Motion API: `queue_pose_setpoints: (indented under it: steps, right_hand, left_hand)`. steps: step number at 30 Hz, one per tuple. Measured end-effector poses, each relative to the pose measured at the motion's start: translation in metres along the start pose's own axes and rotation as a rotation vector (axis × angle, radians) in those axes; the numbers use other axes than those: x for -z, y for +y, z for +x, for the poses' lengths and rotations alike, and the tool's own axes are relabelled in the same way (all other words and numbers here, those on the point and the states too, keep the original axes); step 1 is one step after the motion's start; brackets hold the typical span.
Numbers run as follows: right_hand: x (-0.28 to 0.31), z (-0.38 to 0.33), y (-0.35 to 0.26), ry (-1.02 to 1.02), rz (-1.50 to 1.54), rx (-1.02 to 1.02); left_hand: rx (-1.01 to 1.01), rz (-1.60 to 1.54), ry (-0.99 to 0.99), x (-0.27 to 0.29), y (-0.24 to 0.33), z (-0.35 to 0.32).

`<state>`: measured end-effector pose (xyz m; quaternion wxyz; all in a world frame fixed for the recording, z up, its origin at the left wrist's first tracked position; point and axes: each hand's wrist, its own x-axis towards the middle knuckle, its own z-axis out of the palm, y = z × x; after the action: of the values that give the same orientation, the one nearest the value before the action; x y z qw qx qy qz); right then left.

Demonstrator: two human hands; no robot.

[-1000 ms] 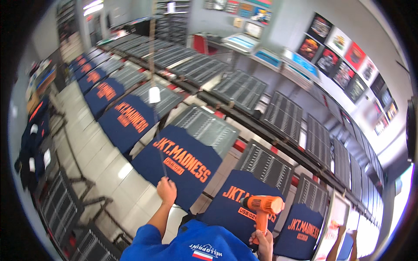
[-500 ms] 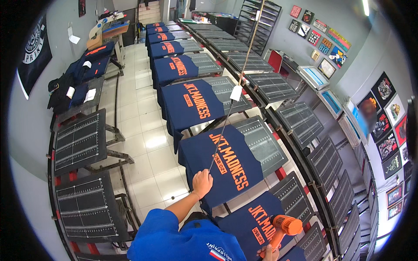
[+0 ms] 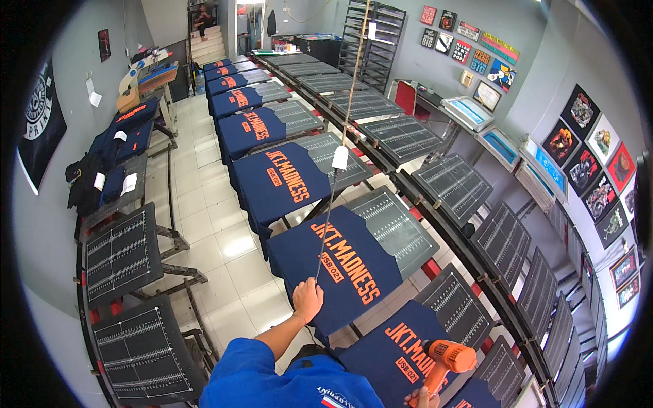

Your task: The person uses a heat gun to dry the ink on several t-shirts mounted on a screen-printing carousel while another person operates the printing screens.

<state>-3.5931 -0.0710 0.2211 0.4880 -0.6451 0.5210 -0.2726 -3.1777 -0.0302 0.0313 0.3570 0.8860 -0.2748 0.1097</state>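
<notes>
My left hand [image 3: 308,299] is closed around a thin dark cord [image 3: 328,228], over the near-left edge of a navy shirt with orange lettering [image 3: 347,262]. The cord runs up to a white connector [image 3: 340,158], with a tan cord [image 3: 354,81] rising above it. At the lower right my right hand [image 3: 423,398] grips the handle of an orange heat gun [image 3: 449,355], its fingers partly cut off by the frame's lower edge. Behind the heat gun lies another navy printed shirt [image 3: 381,347], stretched on a dark board.
Rows of dark printing boards [image 3: 452,306] with white markings line a long black rail [image 3: 469,255]. Several more navy shirts [image 3: 279,180] lie on boards ahead. To the left are more boards [image 3: 122,255] and a tiled floor [image 3: 224,262]. A person [image 3: 202,20] sits on the far stairs.
My view has tilted up slightly and shifted, so more of the far stairs and the seated person shows. Both hands keep their holds, the left on the cord, the right on the heat gun.
</notes>
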Motion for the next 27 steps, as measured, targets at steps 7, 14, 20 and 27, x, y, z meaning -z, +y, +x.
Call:
queue_pose_setpoints:
  steps: [7,14,20,27]
  right_hand:
    - [0.007,-0.016,-0.009,0.012,0.344,-0.205]
    - [0.003,-0.016,-0.012,0.088,0.504,-0.076]
    - [0.009,-0.007,-0.028,0.0,0.392,-0.218]
    - [0.042,-0.047,-0.011,0.221,0.454,-0.315]
  left_hand:
    - [0.034,0.009,-0.02,0.006,-0.005,-0.007]
    - [0.073,-0.031,-0.106,-0.013,0.024,0.006]
    - [0.093,0.023,-0.041,-0.017,-0.005,-0.002]
    - [0.016,0.058,-0.131,-0.034,0.002,-0.012]
